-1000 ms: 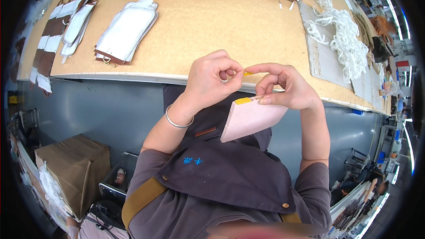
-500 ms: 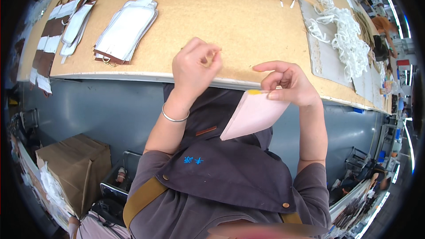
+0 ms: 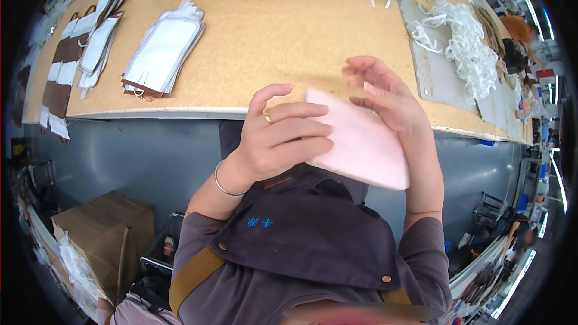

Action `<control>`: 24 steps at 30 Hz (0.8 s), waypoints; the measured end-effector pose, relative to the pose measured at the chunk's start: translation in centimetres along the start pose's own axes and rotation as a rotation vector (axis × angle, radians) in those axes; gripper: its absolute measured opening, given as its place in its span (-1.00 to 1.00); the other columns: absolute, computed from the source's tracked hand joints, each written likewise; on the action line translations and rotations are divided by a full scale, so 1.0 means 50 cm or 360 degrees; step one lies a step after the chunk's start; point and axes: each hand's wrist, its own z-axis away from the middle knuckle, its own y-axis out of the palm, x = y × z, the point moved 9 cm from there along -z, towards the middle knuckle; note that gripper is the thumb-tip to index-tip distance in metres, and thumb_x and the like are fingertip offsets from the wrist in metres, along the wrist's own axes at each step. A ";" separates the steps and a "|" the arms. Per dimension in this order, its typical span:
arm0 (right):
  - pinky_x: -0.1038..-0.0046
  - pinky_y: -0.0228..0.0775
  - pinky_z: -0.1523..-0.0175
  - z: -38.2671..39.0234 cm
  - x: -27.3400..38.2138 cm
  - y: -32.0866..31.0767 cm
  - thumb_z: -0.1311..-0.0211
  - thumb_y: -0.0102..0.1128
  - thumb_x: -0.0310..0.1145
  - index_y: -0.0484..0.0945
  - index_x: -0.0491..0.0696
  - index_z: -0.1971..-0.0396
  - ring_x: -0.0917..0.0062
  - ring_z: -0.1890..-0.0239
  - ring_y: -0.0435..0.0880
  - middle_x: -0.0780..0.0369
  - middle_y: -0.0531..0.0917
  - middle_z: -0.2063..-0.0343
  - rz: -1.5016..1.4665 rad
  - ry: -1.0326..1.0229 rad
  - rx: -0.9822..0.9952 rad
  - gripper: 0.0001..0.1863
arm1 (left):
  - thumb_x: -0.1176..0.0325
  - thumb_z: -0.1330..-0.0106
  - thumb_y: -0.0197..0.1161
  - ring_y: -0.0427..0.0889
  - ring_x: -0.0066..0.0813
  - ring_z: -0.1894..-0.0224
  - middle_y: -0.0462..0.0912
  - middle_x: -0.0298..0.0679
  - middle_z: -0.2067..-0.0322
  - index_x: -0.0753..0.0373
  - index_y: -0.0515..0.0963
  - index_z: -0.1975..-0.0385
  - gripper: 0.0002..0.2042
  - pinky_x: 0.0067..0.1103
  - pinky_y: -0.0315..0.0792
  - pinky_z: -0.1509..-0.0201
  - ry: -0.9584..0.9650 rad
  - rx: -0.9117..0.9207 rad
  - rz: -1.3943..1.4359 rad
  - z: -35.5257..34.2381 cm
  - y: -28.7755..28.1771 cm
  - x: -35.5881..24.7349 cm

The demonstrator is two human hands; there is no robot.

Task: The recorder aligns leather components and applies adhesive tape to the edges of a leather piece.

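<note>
A flat pale-pink, four-sided pad [image 3: 367, 141] is held in the air in front of my dark apron, just off the table's near edge. Several fingers of my left hand [image 3: 277, 138] lie across its left side, and the thumb is hidden. The index finger of that hand curls free above the pad. Beside the pad's upper right edge is my right hand [image 3: 391, 96], its fingers apart and partly smeared by motion. Whether its palm touches the pad, I cannot tell.
On the tan table [image 3: 301, 30] lies a stack of white pieces with brown edges and gold rings [image 3: 161, 51]. Brown-and-white strips [image 3: 66, 63] lie at the far left. A heap of white ribbon [image 3: 466, 48] lies right. A brown box [image 3: 102, 235] stands lower left.
The pink pad has turned and risen. My left hand has come down from above the table edge onto it, and my right hand's pinch on its top edge has opened.
</note>
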 end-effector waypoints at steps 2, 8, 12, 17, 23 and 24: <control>0.64 0.37 0.20 0.000 0.028 -0.034 -0.09 0.21 -0.38 0.43 -0.08 0.06 0.70 0.34 0.52 0.27 0.57 0.29 0.0067 -0.0167 -0.0238 -0.62 | 0.46 0.20 0.28 0.60 -0.41 0.33 0.58 -0.36 0.49 0.09 0.58 0.53 -0.83 -0.47 0.41 0.17 -0.0044 -0.0123 0.0080 0.016 0.008 0.014; 0.65 0.36 0.26 0.002 0.044 -0.114 -0.16 0.15 -0.41 0.53 -0.03 0.26 0.77 0.41 0.48 0.32 0.57 0.31 -0.0272 -0.0164 -0.0517 -0.85 | 0.63 0.24 0.25 0.55 -0.44 0.47 0.53 -0.34 0.53 0.19 0.58 0.50 -0.76 -0.63 0.41 0.51 -0.0364 -0.0350 0.0170 0.035 0.024 0.075; 0.69 0.36 0.30 0.022 0.098 -0.115 -0.15 0.16 -0.43 0.53 -0.06 0.26 0.76 0.44 0.49 0.32 0.59 0.40 -0.0021 -0.0435 -0.0648 -0.85 | 0.64 0.19 0.28 0.52 -0.43 0.52 0.53 -0.26 0.54 0.26 0.57 0.47 -0.78 -0.61 0.36 0.52 -0.0607 -0.0263 0.0214 0.046 0.050 0.107; 0.72 0.32 0.32 0.066 0.191 -0.033 -0.11 0.17 -0.50 0.52 -0.15 0.33 0.74 0.42 0.53 0.30 0.60 0.49 0.0432 -0.0866 -0.0577 -0.88 | 0.58 0.10 0.35 0.50 -0.47 0.53 0.53 -0.23 0.54 0.31 0.57 0.44 -0.82 -0.62 0.34 0.50 -0.0858 -0.0281 0.0317 0.065 0.078 0.138; 0.77 0.31 0.42 0.050 0.144 0.069 -0.05 0.20 -0.57 0.51 -0.17 0.39 0.76 0.45 0.53 0.29 0.60 0.48 0.0578 -0.0642 -0.0420 -0.90 | 0.55 0.09 0.37 0.48 -0.52 0.52 0.53 -0.26 0.54 0.30 0.58 0.44 -0.82 -0.65 0.34 0.49 -0.1037 -0.0368 0.0380 0.078 0.086 0.150; 0.78 0.31 0.42 0.041 0.128 0.079 -0.06 0.20 -0.57 0.50 -0.17 0.40 0.77 0.46 0.53 0.29 0.60 0.49 0.0605 -0.0537 -0.0372 -0.91 | 0.56 0.09 0.36 0.47 -0.53 0.53 0.53 -0.26 0.53 0.30 0.58 0.43 -0.82 -0.65 0.34 0.49 -0.1036 -0.0391 0.0422 0.079 0.086 0.149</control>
